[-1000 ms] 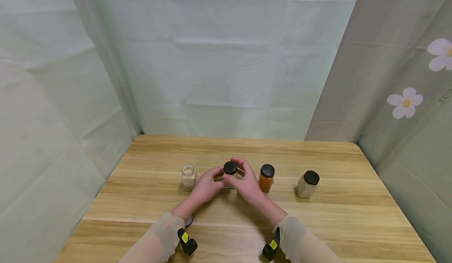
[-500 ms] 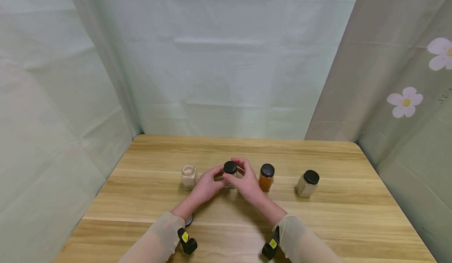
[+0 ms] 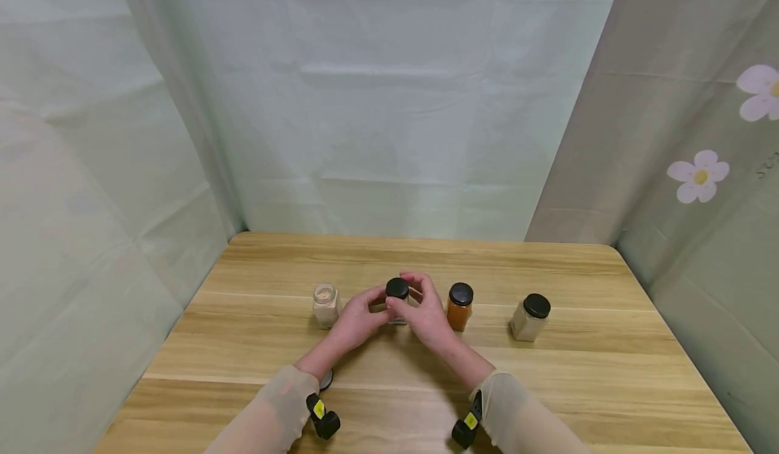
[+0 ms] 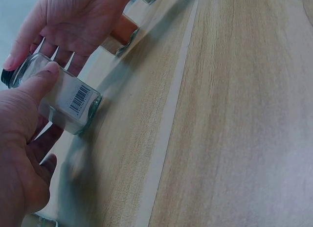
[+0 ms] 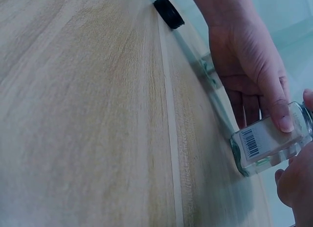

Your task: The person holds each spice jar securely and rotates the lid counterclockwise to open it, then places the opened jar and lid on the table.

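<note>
A clear glass spice jar (image 4: 73,97) with a barcode label stands upright at the middle of the table, held between both hands. My left hand (image 3: 356,322) grips its glass body, the thumb lying across the label side. Around the black lid (image 3: 397,288) my right hand (image 3: 429,315) curls, thumb in front and fingers behind. Pale contents show inside the glass. To the left is a lidless jar (image 3: 325,307) of pale powder. An orange-filled jar (image 3: 459,313) with a black lid is close to the right hand.
A jar of beige powder (image 3: 526,322) with a black lid stands farther right. One loose black lid (image 5: 168,12) lies on the wooden table (image 3: 578,386), partly hidden by the left forearm in the head view. Pale curtains (image 3: 389,102) hang behind and at both sides.
The right thumb and fingertips have shifted very slightly to the right around the lid. The left hand and the jars stay where they were.
</note>
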The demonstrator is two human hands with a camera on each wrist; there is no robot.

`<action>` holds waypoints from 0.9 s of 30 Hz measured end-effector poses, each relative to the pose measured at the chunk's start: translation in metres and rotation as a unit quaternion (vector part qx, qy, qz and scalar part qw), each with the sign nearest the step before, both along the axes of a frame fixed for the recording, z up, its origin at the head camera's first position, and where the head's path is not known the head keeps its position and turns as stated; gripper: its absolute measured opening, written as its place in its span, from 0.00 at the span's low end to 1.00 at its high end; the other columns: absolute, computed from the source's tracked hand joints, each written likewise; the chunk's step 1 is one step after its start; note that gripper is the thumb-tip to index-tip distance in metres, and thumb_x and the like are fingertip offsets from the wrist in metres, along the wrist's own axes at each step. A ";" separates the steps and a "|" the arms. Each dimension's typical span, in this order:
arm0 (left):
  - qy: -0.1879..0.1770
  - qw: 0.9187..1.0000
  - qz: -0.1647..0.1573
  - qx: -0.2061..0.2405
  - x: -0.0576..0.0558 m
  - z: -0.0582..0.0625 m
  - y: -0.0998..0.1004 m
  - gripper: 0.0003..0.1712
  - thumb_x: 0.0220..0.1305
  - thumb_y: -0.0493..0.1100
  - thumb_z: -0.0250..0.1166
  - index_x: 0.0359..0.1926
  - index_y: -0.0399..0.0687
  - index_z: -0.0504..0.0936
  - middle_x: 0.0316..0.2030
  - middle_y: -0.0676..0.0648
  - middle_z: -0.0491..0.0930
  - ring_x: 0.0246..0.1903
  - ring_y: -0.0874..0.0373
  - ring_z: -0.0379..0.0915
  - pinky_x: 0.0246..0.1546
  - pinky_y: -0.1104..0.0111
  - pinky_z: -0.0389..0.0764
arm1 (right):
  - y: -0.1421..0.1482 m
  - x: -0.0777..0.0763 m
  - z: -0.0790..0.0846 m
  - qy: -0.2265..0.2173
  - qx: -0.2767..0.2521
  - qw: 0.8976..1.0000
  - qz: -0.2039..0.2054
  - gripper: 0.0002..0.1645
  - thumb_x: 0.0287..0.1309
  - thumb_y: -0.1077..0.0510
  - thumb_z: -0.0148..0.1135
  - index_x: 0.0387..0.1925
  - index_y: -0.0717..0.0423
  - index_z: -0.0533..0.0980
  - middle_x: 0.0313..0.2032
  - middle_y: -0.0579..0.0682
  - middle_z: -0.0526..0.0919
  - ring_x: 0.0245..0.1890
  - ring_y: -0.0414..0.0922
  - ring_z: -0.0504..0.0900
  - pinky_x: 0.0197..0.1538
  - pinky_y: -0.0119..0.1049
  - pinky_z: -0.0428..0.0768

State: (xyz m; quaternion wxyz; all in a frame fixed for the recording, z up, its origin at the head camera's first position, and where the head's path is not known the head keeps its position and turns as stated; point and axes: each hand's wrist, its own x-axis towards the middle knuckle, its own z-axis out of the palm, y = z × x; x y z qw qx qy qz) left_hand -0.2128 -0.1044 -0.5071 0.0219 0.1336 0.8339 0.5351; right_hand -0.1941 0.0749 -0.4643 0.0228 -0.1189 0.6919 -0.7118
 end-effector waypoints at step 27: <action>-0.018 1.000 -0.003 -0.004 0.001 0.001 0.000 0.30 0.64 0.53 0.74 0.66 0.58 0.80 0.55 0.51 0.83 0.61 0.52 0.75 0.62 0.52 0.74 | 0.000 0.001 -0.001 0.035 0.008 0.999 0.007 0.30 0.65 0.67 0.66 0.66 0.69 0.69 0.65 0.64 0.71 0.70 0.60 0.65 0.72 0.62 0.57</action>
